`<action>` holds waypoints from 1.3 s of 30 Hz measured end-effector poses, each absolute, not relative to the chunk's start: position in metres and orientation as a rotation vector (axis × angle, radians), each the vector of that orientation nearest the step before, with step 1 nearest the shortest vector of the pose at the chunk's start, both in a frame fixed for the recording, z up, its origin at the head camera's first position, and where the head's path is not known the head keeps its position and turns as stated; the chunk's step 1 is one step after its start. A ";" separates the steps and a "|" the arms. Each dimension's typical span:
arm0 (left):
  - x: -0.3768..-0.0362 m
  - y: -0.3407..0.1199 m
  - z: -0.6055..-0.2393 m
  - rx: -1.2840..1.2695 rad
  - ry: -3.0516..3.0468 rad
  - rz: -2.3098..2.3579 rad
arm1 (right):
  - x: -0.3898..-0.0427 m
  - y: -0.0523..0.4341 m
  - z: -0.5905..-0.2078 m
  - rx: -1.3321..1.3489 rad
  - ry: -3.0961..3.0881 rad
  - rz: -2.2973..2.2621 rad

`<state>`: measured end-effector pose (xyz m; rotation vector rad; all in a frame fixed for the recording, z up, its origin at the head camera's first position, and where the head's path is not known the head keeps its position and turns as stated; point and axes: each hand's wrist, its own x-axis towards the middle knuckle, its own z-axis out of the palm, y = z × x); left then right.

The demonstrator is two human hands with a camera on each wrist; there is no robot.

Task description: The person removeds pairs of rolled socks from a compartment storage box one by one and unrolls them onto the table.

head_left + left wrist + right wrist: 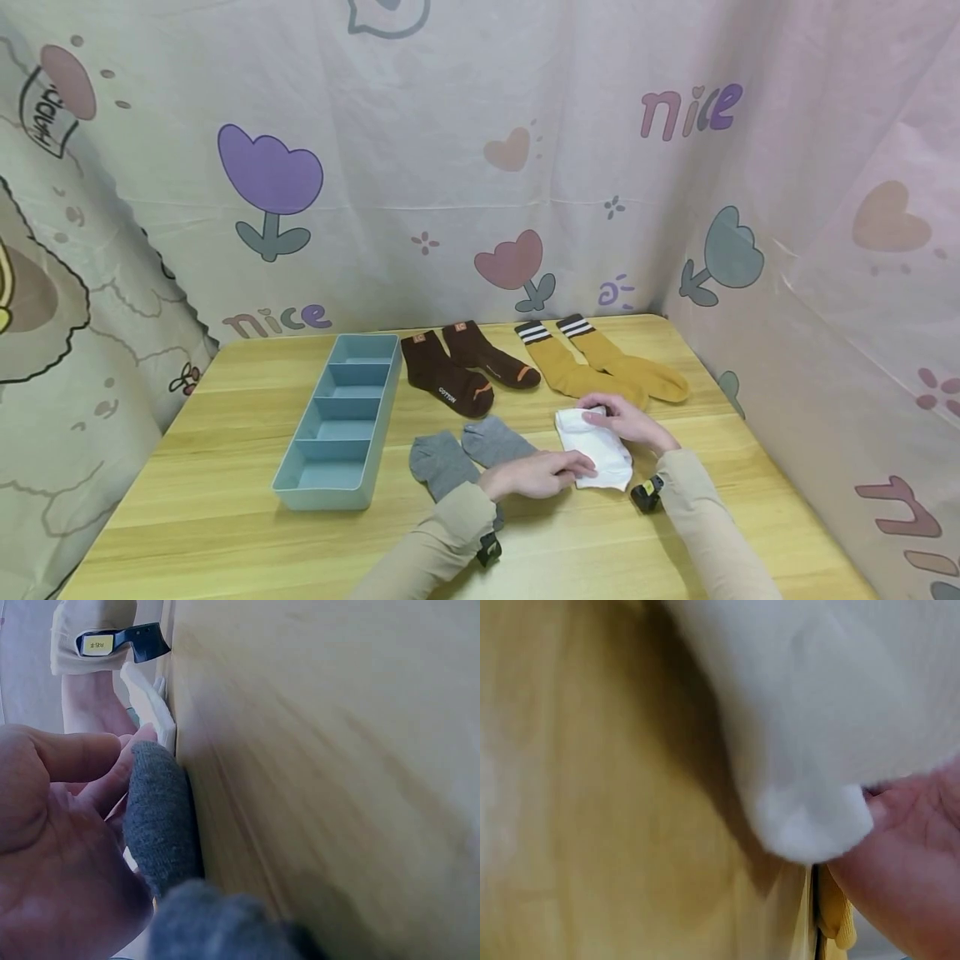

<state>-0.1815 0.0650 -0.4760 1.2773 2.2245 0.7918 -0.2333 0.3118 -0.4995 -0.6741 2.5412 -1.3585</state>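
I see both hands on the white sock (pixel 596 450) at the table's (pixel 225 517) near right: my left hand (pixel 534 475) lies fingers-straight on its near end, pinning it flat, while my right hand (pixel 628 423) pinches the far end.

Head cam: high, looking forward-down over the whole tabletop (pixel 225 500). Both wrist cams: very close, skimming the wood. All three share the white sock (pixel 600 450).
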 end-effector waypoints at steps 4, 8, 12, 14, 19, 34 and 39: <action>-0.182 0.065 -0.476 1.258 2.188 0.827 | -0.233 0.310 -0.497 -0.677 2.577 -1.301; -0.183 0.064 -0.478 1.248 2.160 0.851 | -0.233 0.311 -0.496 -0.675 2.580 -1.238; -0.182 0.064 -0.478 1.243 2.156 0.855 | -0.233 0.310 -0.495 -0.637 2.581 -1.232; -0.183 0.064 -0.479 1.229 2.147 0.864 | -0.234 0.309 -0.493 -0.636 2.600 -1.226; -0.183 0.064 -0.479 1.228 2.140 0.869 | -0.240 0.303 -0.492 -0.650 2.681 -1.148; -0.182 0.064 -0.480 1.201 2.109 0.908 | -0.249 0.306 -0.492 -0.721 2.654 -1.143; -0.183 0.063 -0.480 1.202 2.119 0.893 | -0.254 0.307 -0.493 -0.749 2.688 -1.177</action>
